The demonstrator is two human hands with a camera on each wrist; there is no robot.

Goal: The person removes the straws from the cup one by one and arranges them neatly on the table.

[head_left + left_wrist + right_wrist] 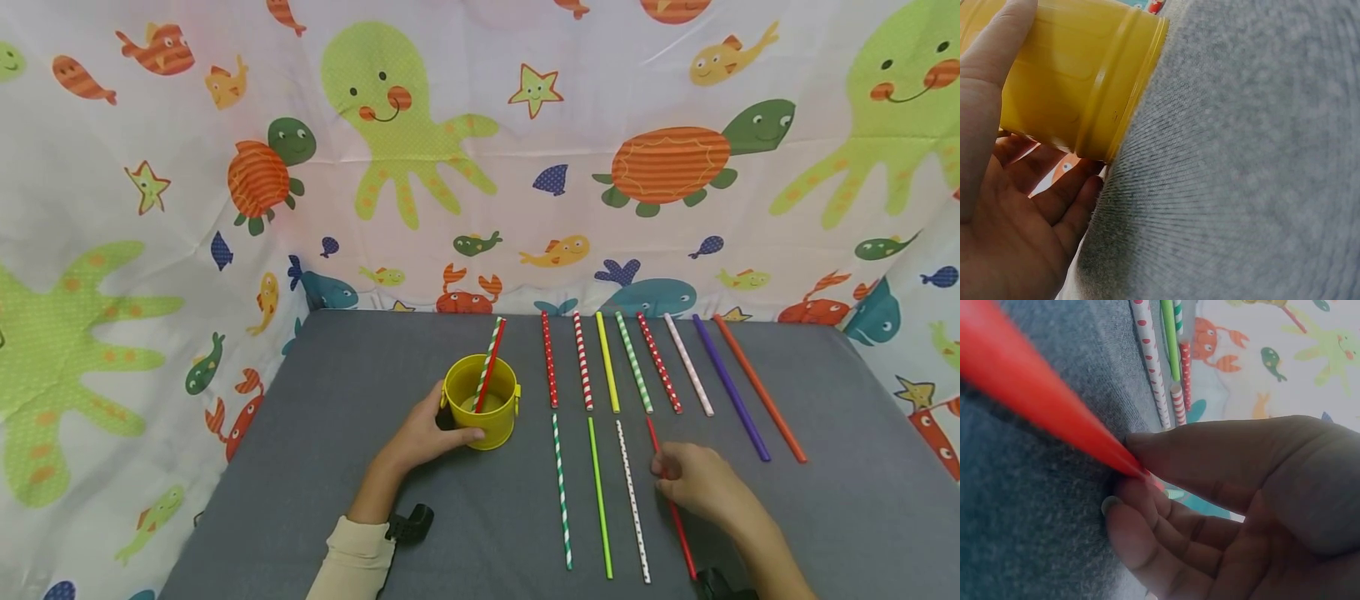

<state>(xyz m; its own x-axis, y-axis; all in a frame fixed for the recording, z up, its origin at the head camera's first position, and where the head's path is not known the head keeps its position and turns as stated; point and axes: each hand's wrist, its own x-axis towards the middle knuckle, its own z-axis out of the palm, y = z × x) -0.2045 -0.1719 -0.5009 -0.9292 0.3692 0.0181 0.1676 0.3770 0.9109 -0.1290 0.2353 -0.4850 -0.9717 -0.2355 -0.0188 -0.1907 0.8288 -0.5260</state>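
My left hand (424, 435) grips a small yellow bucket (493, 432) by its side, thumb in front and fingers behind. In the left wrist view the bucket (1066, 75) stands on the grey cloth between thumb and fingers. A green-and-white striped straw (487, 362) and a red straw (495, 350) lean together inside it. On the right, my right hand (701, 482) pinches a plain red straw (681, 533) near its middle between thumb and fingers. The right wrist view shows this straw (1054, 406) running into the pinch, close over the cloth.
An upper row of several straws, including a yellow straw (607, 362), a purple straw (731, 387) and an orange straw (761, 389), lies on the grey cloth (360, 367). Below lie a green-striped straw (561, 492), a lime straw (600, 498) and a dotted white straw (633, 502). A printed curtain (465, 83) hangs behind.
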